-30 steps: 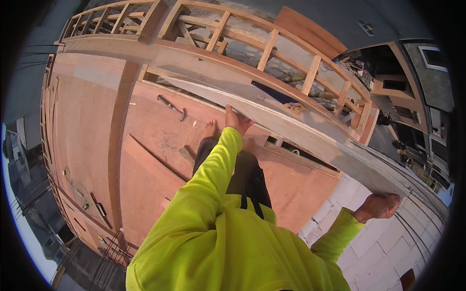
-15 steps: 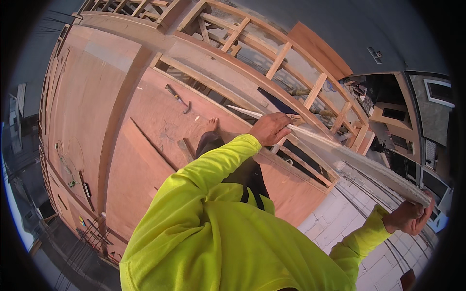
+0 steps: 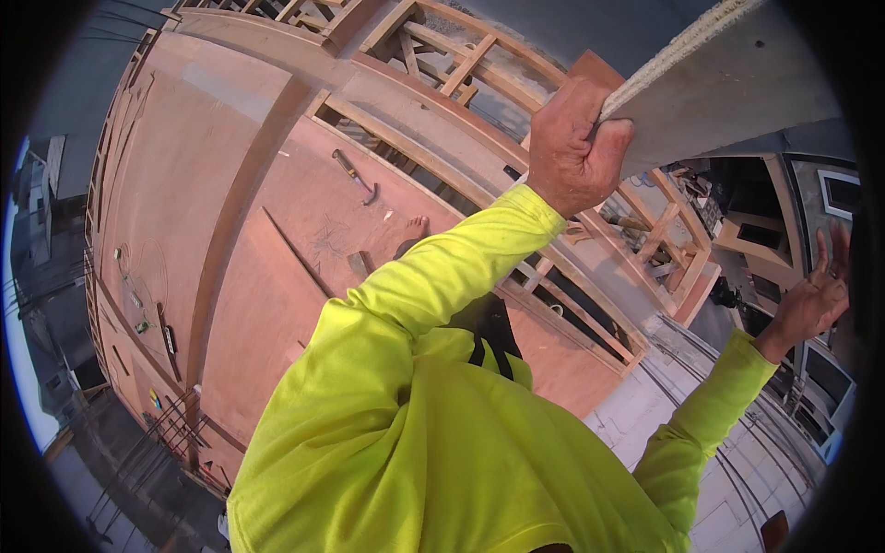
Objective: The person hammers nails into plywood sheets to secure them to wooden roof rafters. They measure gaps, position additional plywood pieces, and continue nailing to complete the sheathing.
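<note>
My left hand (image 3: 579, 147) is closed round the end of a wide grey board (image 3: 728, 97), whose rough, pale edge runs up and out of the top of the picture. The board stands raised above the timber framing, its flat face turned toward me. My right hand (image 3: 813, 293) is lifted at the far right, a short way below the board. Its fingers are spread, and I see nothing held in them.
A claw hammer (image 3: 355, 175) lies on the reddish plywood deck (image 3: 304, 175), near my bare foot (image 3: 418, 225). Open timber framing (image 3: 470, 64) with gaps runs along the right. Thin rods (image 3: 728, 433) cross a white block wall (image 3: 636, 405) at lower right. A loose plank (image 3: 286, 249) rests on the deck.
The board has swung up from a low slant between both hands to a raised position. My left hand rose with it; my right hand let go and moved up.
</note>
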Demonstrator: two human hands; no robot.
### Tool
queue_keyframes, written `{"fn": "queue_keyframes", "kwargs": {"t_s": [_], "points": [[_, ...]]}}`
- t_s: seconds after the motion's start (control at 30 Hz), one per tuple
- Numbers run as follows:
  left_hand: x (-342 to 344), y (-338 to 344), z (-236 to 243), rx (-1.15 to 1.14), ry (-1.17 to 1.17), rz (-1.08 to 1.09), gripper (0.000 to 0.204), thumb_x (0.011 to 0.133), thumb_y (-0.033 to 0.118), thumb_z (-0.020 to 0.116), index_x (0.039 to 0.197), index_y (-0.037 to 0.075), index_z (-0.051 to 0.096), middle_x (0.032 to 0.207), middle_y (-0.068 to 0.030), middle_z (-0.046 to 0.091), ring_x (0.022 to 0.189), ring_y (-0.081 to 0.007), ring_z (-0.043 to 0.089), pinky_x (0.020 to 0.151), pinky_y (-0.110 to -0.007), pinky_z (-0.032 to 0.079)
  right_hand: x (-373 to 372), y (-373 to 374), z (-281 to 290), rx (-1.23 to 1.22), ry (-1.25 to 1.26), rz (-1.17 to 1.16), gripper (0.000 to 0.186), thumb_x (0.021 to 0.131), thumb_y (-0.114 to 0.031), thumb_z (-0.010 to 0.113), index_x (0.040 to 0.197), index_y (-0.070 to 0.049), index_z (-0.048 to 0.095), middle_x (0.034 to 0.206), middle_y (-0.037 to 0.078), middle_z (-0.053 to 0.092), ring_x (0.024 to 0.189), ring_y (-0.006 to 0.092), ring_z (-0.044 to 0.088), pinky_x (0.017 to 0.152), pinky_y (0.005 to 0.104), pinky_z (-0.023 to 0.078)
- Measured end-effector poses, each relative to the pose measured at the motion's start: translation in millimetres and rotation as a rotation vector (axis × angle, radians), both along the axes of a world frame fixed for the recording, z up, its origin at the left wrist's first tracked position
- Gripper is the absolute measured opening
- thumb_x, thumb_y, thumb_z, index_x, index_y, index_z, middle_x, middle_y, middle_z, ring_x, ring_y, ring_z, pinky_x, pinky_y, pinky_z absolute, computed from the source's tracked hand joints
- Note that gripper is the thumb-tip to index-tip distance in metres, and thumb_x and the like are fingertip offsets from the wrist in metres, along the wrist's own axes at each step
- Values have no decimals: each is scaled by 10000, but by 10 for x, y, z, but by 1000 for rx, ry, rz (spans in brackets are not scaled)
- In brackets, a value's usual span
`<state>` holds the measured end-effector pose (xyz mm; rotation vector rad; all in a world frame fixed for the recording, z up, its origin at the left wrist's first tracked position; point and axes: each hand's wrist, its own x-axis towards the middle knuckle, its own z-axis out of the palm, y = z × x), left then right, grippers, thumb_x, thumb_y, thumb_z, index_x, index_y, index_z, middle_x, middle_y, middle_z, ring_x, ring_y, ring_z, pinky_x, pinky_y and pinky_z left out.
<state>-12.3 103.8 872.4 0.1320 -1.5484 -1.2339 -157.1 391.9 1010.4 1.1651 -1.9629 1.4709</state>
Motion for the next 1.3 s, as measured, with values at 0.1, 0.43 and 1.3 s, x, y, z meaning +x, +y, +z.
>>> {"fn": "queue_keyframes", "kwargs": {"t_s": [0.1,0.43,1.3], "points": [[120,-568,418,-68,0,138,155,880,41,531,1014,-5,593,900,-108,606,765,-212,553,668,-354,457,117,-276,-1313,205,-447,-136,571,1060,-388,392,1496,-26,331,1447,192,477,1361,272,450,1104,418,383],[677,-2196,356,617,-31,341,277,942,114,468,1150,-46,556,1068,-118,598,903,-233,596,809,-367,528,378,-1047,-2946,592,-488,-164,522,908,-471,662,1215,-50,626,1098,215,690,1052,386,649,920,428,482],[1570,-3524,-6781,1073,-1168,186,604,903,247,624,1398,-45,439,1147,-167,634,1004,-298,656,850,-389,540,792,-2322,-8028,1216,-659,-183,480,930,-525,602,959,-58,709,841,232,692,815,447,650,728,486,497]]}}
